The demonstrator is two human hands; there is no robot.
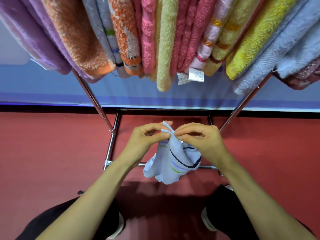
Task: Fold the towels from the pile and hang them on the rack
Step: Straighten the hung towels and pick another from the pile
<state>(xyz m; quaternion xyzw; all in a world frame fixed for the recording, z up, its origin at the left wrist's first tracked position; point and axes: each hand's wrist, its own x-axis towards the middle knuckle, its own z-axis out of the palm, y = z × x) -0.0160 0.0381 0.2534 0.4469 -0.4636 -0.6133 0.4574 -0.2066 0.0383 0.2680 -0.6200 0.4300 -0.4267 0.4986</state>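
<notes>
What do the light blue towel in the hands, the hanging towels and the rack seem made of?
The light blue towel: thin, soft fabric, probably cotton; it drapes limply from the pinching left hand and right hand. The hanging towels: terry cloth, fuzzy looped pile. The rack: polished metal tubing, likely chromed steel, given its bright reflections.

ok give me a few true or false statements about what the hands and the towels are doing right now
1. The left hand and the right hand both pinch the top of the light blue striped towel. True.
2. That towel lies spread flat on the floor. False: it hangs bunched from the fingers, above the red floor.
3. Many hung towels are draped side by side on the rack. True.
4. The rack has wooden legs. False: they are shiny metal.
</notes>
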